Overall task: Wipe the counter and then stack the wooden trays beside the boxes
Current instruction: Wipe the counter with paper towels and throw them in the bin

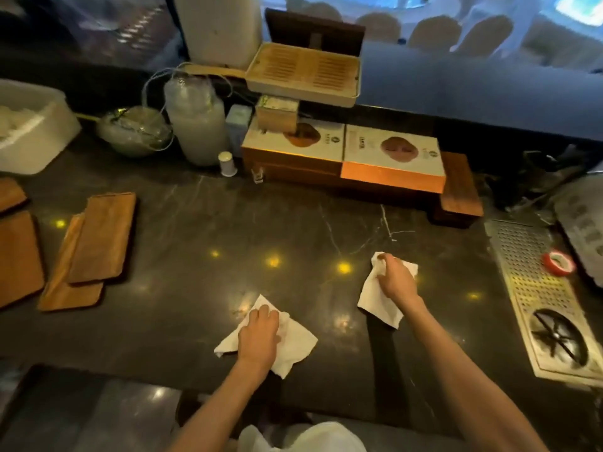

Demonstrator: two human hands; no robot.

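My left hand [260, 334] presses flat on a white cloth [298, 340] lying on the dark marble counter [228, 230]. Further right, my right hand [396, 280] grips a second white cloth [372, 296], bunched at its top and hanging down onto the counter. Two wooden trays [98, 239] lie overlapped at the left, and more wooden trays [16, 256] sit at the left edge. Two flat boxes [388, 148] rest on a wooden stand at the back centre.
A slatted tea tray [301, 73] sits raised above the boxes. A glass jar [195, 119], glass bowl [133, 130] and white tub [32, 125] line the back left. A metal drip grate [535, 288] with a red tape roll [558, 262] lies at the right.
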